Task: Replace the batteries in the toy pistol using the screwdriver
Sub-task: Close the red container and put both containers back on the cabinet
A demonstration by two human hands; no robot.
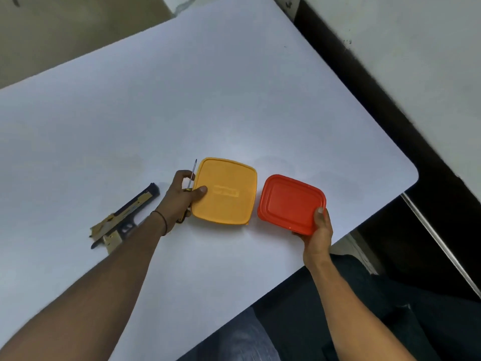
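Note:
A black and gold toy pistol [125, 217] lies on the white table [182, 100] at the left, with my left forearm over its grip end. My left hand [182, 196] grips the screwdriver [192, 175], whose thin metal shaft points away from me, while its thumb rests on the left edge of the yellow lidded box [225, 191]. My right hand [318, 235] holds the near right corner of the red lidded box [291, 203], thumb on the lid. No batteries are visible.
The two boxes sit side by side near the table's front right, a small gap between them. The table's rounded right corner [413, 175] and front edge are close to the red box. My legs in dark trousers [338, 321] are below the table edge.

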